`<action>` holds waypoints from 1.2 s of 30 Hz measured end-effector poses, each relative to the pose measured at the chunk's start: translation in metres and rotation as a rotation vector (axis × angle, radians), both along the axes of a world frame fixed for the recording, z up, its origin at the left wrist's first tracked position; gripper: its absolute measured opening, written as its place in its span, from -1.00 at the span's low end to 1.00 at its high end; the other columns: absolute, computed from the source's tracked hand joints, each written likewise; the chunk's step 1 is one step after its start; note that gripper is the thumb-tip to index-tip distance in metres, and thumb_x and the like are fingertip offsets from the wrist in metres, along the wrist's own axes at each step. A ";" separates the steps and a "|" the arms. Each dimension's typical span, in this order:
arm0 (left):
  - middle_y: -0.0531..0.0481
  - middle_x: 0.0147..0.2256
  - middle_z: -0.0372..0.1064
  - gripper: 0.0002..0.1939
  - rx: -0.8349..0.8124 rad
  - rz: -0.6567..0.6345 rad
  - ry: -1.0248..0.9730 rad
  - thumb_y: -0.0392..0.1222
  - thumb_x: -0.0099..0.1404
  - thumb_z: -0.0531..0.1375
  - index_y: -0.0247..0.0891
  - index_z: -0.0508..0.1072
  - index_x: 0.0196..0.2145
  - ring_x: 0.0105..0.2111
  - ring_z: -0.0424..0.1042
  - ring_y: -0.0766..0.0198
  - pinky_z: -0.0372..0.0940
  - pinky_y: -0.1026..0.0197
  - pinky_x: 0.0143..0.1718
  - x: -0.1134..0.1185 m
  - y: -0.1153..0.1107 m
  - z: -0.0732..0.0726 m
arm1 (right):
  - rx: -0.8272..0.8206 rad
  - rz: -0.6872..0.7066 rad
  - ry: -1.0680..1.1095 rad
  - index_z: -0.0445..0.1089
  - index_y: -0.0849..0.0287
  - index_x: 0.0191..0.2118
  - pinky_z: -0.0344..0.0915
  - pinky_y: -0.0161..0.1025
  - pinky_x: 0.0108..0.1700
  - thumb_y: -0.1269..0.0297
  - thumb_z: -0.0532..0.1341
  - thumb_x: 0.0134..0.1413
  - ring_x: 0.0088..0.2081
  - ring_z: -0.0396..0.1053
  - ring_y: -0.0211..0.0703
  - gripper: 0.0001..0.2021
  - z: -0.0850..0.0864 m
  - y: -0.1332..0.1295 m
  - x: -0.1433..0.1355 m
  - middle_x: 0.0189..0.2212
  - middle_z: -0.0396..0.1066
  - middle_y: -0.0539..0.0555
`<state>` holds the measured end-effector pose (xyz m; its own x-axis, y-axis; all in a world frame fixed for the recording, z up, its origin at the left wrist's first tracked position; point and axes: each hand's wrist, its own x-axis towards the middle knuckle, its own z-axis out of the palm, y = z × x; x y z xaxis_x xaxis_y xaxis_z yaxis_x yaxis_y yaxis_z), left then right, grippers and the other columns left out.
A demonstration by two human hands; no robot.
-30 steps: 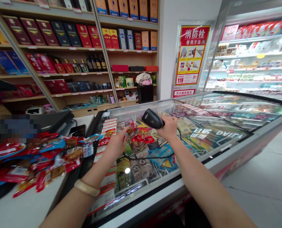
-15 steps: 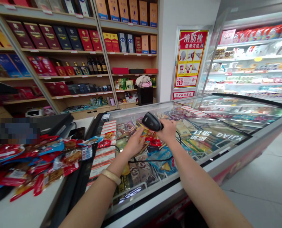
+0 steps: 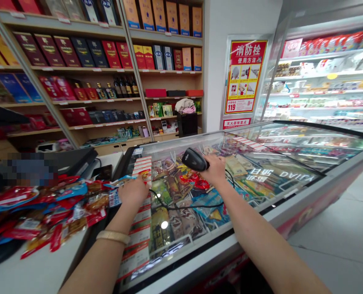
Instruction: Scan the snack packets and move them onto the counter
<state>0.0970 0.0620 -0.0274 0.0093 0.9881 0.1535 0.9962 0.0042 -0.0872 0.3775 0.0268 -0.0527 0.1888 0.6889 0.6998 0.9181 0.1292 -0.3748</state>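
My right hand (image 3: 215,169) is closed around the handle of a black barcode scanner (image 3: 195,159), held above the glass top of a chest freezer. Under the scanner, small red snack packets (image 3: 196,180) lie on the glass. My left hand (image 3: 134,191) is over the freezer's left edge, at a small red and yellow packet and next to the snack pile; its fingertips are hidden behind the hand, so a grip cannot be made out. The scanner's black cable (image 3: 184,207) loops across the glass. A large pile of snack packets (image 3: 47,204) covers the counter at left.
The freezer (image 3: 181,267) stretches to the right, with packaged goods under its glass. A white counter (image 3: 16,271) stands at left, with a dark phone-like object (image 3: 103,171). Behind are shelves of boxes (image 3: 103,69) and a lit refrigerated display (image 3: 322,85) at right.
My left hand has moved left, from beside the scanner and the red packets to the freezer's left edge by the pile. My right hand and the scanner have hardly moved.
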 end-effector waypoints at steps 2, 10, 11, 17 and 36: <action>-0.44 -0.03 0.51 -0.53 -0.005 -0.008 -0.014 -0.10 0.34 0.07 -0.36 0.45 0.11 0.03 0.50 -0.17 0.35 -0.05 -0.02 0.001 0.001 -0.002 | -0.005 0.000 -0.013 0.56 0.09 -0.16 0.05 -0.06 -0.02 0.22 0.34 -0.13 -0.10 0.45 0.07 -0.69 -0.002 0.001 -0.001 -0.16 0.61 0.15; -0.36 -0.04 0.53 -0.49 0.130 -0.130 -0.237 -0.19 0.30 0.10 -0.35 0.43 0.18 -0.07 0.54 -0.08 0.37 0.04 -0.06 -0.011 0.022 -0.026 | -0.036 0.013 -0.042 0.56 0.06 -0.18 0.06 -0.07 -0.01 0.18 0.35 -0.10 -0.15 0.45 0.05 -0.71 -0.005 0.003 -0.003 -0.24 0.61 0.12; -0.34 -0.06 0.54 -0.50 0.156 -0.144 -0.293 -0.21 0.28 0.11 -0.33 0.46 0.15 -0.08 0.54 -0.07 0.37 0.04 -0.06 -0.013 0.026 -0.029 | -0.040 0.016 -0.044 0.56 0.06 -0.18 0.06 -0.06 -0.01 0.18 0.35 -0.10 -0.16 0.45 0.05 -0.71 -0.005 0.003 -0.003 -0.24 0.61 0.11; -0.10 -0.44 0.51 -0.80 0.229 -0.044 -1.136 -0.25 0.11 0.20 -0.26 0.58 -0.29 -0.33 0.51 0.05 0.39 0.08 -0.23 -0.021 0.039 -0.030 | -0.060 0.017 -0.050 0.56 0.06 -0.17 0.04 -0.06 -0.01 0.23 0.33 -0.09 -0.14 0.46 0.04 -0.72 -0.004 0.002 -0.006 -0.19 0.61 0.12; 0.00 -0.42 0.52 -0.53 0.203 -0.277 -1.502 0.09 -0.09 0.31 -0.28 0.55 -0.27 -0.51 0.34 0.30 0.27 0.27 -0.49 -0.015 0.023 -0.018 | -0.161 0.266 -0.201 0.55 0.05 -0.21 0.02 -0.10 -0.03 0.15 0.38 -0.13 -0.16 0.47 -0.02 -0.71 -0.001 -0.004 -0.019 -0.24 0.62 0.07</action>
